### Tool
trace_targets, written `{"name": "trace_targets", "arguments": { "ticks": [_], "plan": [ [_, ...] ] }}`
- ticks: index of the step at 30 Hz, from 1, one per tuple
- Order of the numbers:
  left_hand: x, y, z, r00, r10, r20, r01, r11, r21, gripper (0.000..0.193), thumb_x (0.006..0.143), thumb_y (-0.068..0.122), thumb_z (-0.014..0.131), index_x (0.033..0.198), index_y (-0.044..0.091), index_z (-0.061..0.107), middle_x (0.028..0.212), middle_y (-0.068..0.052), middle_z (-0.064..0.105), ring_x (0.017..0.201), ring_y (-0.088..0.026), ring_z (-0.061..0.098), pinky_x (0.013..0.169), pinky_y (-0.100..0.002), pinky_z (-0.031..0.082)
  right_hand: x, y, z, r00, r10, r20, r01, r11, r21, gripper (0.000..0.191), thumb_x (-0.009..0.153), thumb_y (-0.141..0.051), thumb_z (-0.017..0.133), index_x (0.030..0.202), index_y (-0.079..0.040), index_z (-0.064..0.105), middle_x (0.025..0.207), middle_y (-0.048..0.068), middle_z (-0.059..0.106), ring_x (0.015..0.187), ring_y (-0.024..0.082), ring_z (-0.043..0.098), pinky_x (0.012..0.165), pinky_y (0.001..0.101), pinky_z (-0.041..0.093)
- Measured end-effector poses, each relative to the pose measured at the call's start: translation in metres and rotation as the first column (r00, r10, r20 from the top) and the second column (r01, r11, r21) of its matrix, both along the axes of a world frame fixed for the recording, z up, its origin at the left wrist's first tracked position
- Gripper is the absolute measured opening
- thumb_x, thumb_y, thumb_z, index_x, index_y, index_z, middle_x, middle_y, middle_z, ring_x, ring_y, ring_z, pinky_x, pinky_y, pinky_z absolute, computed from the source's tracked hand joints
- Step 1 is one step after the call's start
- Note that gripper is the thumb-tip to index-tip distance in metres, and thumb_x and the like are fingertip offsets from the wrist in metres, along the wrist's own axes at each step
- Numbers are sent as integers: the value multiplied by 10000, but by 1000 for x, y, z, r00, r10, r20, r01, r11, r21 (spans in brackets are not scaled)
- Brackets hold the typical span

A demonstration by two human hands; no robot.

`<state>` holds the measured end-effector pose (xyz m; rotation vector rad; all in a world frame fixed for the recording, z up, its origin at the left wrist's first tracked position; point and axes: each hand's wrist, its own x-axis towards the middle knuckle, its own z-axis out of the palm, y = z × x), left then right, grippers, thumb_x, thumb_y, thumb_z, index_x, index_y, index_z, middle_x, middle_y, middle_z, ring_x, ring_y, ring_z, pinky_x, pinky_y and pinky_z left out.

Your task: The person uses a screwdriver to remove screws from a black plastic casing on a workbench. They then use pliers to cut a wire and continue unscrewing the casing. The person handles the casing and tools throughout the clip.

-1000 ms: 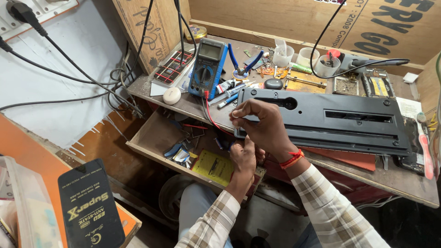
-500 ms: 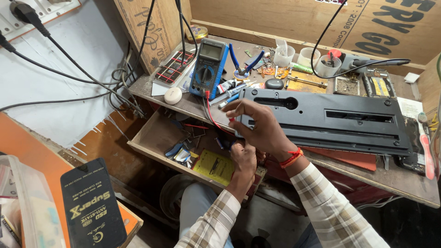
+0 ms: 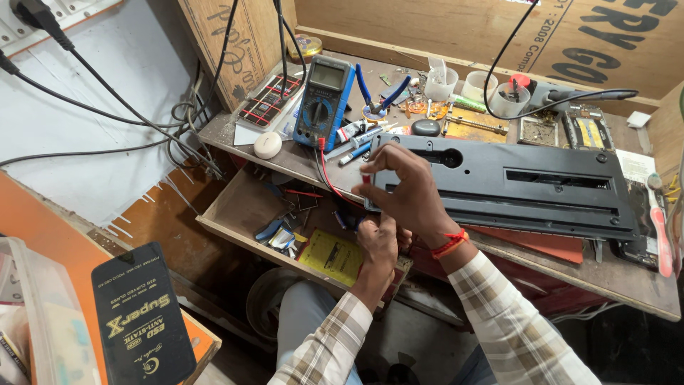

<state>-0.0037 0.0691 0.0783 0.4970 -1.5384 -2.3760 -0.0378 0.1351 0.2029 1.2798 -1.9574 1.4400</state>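
Observation:
My right hand [image 3: 406,196] rests at the left end of a long black slotted panel [image 3: 527,182] on the bench. Its thumb and fingers pinch a thin red-tipped probe [image 3: 366,178]. A red lead [image 3: 325,171] runs from there up to a blue digital multimeter [image 3: 324,100]. My left hand [image 3: 377,246] is just below, over the open wooden drawer [image 3: 235,214], with its fingers curled. Whether it grips anything is hidden by the hand itself.
Cutters, screwdrivers, small white cups [image 3: 479,84] and circuit boards crowd the bench's back. A yellow pad [image 3: 331,257] and small parts lie in the drawer. A black packet [image 3: 142,321] stands on an orange box at lower left. Cables hang along the left wall.
My right hand has slid slightly down and toward the panel's left edge, its fingers closing tighter on the probe. My left hand stays under it.

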Motion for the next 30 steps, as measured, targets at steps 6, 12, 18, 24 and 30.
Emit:
{"name": "trace_targets", "arguments": {
  "ticks": [6, 12, 18, 24, 30],
  "plan": [
    [-2, 0, -5, 1000, -7, -22, 8, 999, 44, 539, 1003, 384, 611, 642, -17, 628, 550, -106, 640, 436, -153, 578, 412, -301, 464, 0, -1, -1, 986, -133, 97, 132, 991, 13, 356, 726, -43, 928, 837, -6, 592, 915, 77, 748, 890, 140, 756, 779, 312, 617],
    [-3, 0, -7, 1000, -22, 9, 22, 997, 71, 464, 1003, 354, 587, 712, -6, 619, 577, -107, 652, 435, -158, 579, 417, -300, 476, 1, 1, -2, 985, -76, 155, 83, 996, -36, 315, 756, -21, 897, 862, -18, 600, 971, 56, 768, 965, 112, 762, 825, 278, 616],
    [-1, 1, -8, 1000, 0, -25, 0, 1000, -7, 483, 1037, 323, 602, 715, -36, 610, 584, -109, 644, 458, -155, 596, 438, -303, 495, 3, 2, -2, 976, 6, 219, 7, 998, -57, 254, 794, -24, 858, 902, -22, 628, 992, 62, 753, 987, 115, 740, 871, 273, 602],
    [0, 2, -5, 1000, 4, 15, -4, 1000, 9, 474, 1011, 373, 597, 718, 0, 616, 577, -103, 642, 452, -152, 587, 435, -290, 489, 7, 0, 1, 983, -126, 132, 125, 992, 17, 308, 742, 6, 916, 841, 18, 625, 904, 84, 755, 881, 146, 763, 763, 286, 614],
    [4, -1, 0, 999, 25, 46, -24, 999, -32, 501, 1001, 352, 625, 682, -35, 609, 576, -101, 644, 439, -150, 594, 416, -301, 480, 10, -5, 1, 937, 110, 331, -92, 993, -71, 148, 856, 137, 724, 889, 27, 629, 976, 79, 764, 1016, 178, 775, 851, 280, 666]
  ]
}}
